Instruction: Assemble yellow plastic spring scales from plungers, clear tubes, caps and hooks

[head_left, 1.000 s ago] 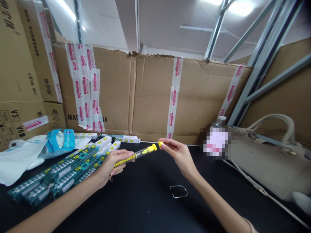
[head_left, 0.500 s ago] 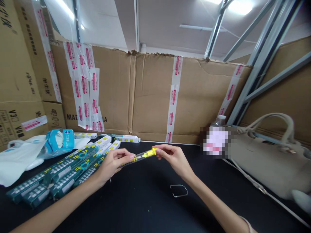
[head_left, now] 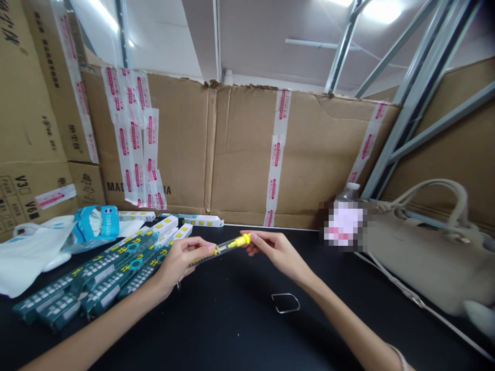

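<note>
My left hand (head_left: 184, 262) pinches a slim clear tube (head_left: 222, 249) between thumb and fingers, and the tube's lower left part is hidden inside the hand. A bright yellow end piece (head_left: 244, 239) sits on the tube's right end, with a yellow part showing inside the clear wall. Thumb and fingers of my right hand (head_left: 275, 251) are closed at that yellow end piece. The tube tilts up to the right, held above the black table (head_left: 216, 330). Beneath my right forearm lies a bent metal wire loop (head_left: 286, 303).
Several long green and white boxes (head_left: 104, 278) lie at the left. Behind them are a blue tissue pack (head_left: 96, 224) and a white plastic bag (head_left: 27, 252). A beige handbag (head_left: 421, 257) and a capped bottle (head_left: 351, 191) stand at the right. Cardboard (head_left: 240, 154) walls the back edge.
My right hand has shifted its fingers slightly around the yellow end piece. My left hand and the tube have moved a touch to the right.
</note>
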`<state>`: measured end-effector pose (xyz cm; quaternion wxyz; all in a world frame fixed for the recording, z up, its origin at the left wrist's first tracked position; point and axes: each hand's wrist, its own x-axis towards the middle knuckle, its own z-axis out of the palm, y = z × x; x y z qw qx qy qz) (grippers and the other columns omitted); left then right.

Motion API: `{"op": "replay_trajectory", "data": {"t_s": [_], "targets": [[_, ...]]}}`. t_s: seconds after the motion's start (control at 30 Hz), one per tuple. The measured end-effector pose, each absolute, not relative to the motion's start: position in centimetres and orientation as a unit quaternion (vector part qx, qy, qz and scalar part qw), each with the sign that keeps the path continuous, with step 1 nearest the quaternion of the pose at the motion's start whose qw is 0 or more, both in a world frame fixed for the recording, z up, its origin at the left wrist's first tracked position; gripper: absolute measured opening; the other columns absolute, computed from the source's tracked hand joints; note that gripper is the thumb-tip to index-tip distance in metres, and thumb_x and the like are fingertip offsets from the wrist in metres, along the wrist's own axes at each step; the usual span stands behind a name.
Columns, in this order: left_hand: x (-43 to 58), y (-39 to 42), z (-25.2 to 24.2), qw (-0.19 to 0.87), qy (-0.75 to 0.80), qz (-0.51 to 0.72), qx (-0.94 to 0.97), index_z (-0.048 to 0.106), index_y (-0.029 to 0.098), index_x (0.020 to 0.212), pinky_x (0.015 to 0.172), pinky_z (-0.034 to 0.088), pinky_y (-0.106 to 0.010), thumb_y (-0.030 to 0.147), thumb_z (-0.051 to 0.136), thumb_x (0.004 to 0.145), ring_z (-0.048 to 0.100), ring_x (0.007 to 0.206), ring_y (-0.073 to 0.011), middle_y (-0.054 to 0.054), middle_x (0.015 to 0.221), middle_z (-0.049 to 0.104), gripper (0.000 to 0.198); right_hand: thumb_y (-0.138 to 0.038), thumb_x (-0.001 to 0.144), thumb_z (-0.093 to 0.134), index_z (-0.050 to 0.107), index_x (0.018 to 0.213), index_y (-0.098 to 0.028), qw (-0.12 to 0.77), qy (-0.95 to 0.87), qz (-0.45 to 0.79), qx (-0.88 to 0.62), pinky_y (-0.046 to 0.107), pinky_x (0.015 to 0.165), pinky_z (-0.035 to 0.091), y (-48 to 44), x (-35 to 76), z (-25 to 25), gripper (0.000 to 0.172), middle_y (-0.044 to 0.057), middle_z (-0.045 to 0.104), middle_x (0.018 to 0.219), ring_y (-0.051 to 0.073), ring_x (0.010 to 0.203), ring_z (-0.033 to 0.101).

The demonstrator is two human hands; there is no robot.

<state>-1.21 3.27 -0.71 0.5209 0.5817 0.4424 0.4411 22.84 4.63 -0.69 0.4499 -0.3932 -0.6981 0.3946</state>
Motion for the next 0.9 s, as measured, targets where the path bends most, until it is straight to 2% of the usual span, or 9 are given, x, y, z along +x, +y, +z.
{"op": "replay_trajectory", "data": {"t_s": [0.2,0.33,0.47,0.57,0.67,0.77,0.83,0.9], "targets": [[-1.1,3.1,-0.7,0.533,0.439,0.44,0.574,0.072,0.015,0.077,0.035,0.007,-0.022,0.046,0.077,0.064,0.024,0.033,-0.0019,0.004,0.054,0.054,0.034,-0.047,0.077,0.074,0.073,0.11,-0.024,0.506,-0.639,0.446,-0.37,0.042,0.093,0.053,4.7,22.9,-1.1,0.04,0.005,0.074,0.103,0.021,0.089,0.07],[-1.0,3.1,-0.8,0.536,0.44,0.442,0.568,0.071,0.015,0.078,0.035,0.007,-0.022,0.049,0.076,0.065,0.024,0.032,-0.0016,0.005,0.052,0.05,0.037,-0.042,0.073,0.079,0.076,0.098,-0.023,0.548,-0.598,0.462,-0.36,0.043,0.098,0.05,4.5,22.5,-1.3,0.032,0.005,0.075,0.102,0.022,0.095,0.069],[-1.0,3.0,-0.7,0.532,0.441,0.446,0.569,0.071,0.015,0.077,0.035,0.007,-0.022,0.048,0.074,0.068,0.022,0.032,-0.0017,0.007,0.048,0.045,0.035,-0.04,0.068,0.082,0.076,0.1,-0.024,0.55,-0.586,0.478,-0.356,0.044,0.1,0.05,4.3,22.3,-1.2,0.036,0.005,0.076,0.101,0.023,0.098,0.069],[-1.0,2.9,-0.7,0.521,0.44,0.45,0.576,0.072,0.015,0.077,0.035,0.009,-0.022,0.047,0.075,0.068,0.024,0.033,-0.0023,0.004,0.054,0.054,0.034,-0.042,0.068,0.082,0.076,0.1,-0.022,0.558,-0.576,0.48,-0.357,0.042,0.091,0.055,4.4,22.1,-1.2,0.039,0.005,0.075,0.094,0.021,0.087,0.071],[-1.0,2.9,-0.8,0.5,0.437,0.461,0.588,0.073,0.016,0.075,0.036,0.015,-0.021,0.045,0.077,0.066,0.035,0.039,-0.0052,0.0,0.063,0.063,0.031,-0.049,0.07,0.079,0.074,0.087,-0.018,0.551,-0.581,0.465,-0.378,0.036,0.074,0.058,4.5,22.0,-1.3,0.036,0.003,0.072,0.077,0.018,0.069,0.068],[-1.0,3.0,-1.1,0.479,0.424,0.472,0.606,0.073,0.017,0.071,0.045,0.032,-0.02,0.042,0.079,0.066,0.054,0.059,-0.0125,-0.005,0.074,0.07,0.027,-0.057,0.077,0.07,0.066,0.067,-0.018,0.536,-0.598,0.432,-0.41,0.029,0.059,0.054,4.3,21.8,-1.5,0.04,0.001,0.066,0.062,0.014,0.054,0.061],[-0.9,3.0,-1.2,0.469,0.413,0.474,0.62,0.073,0.016,0.069,0.058,0.041,-0.021,0.04,0.079,0.067,0.059,0.073,-0.0165,-0.007,0.079,0.072,0.025,-0.059,0.082,0.062,0.059,0.059,-0.019,0.518,-0.629,0.374,-0.443,0.026,0.051,0.047,4.2,21.8,-1.6,0.046,0.0,0.061,0.055,0.012,0.048,0.055],[-0.8,3.1,-1.3,0.47,0.412,0.473,0.621,0.073,0.016,0.067,0.062,0.042,-0.021,0.04,0.08,0.066,0.059,0.076,-0.0167,-0.007,0.078,0.072,0.025,-0.058,0.086,0.058,0.057,0.06,-0.02,0.5,-0.657,0.321,-0.464,0.025,0.049,0.042,4.1,21.9,-1.6,0.046,-0.002,0.058,0.052,0.012,0.047,0.052]]}}
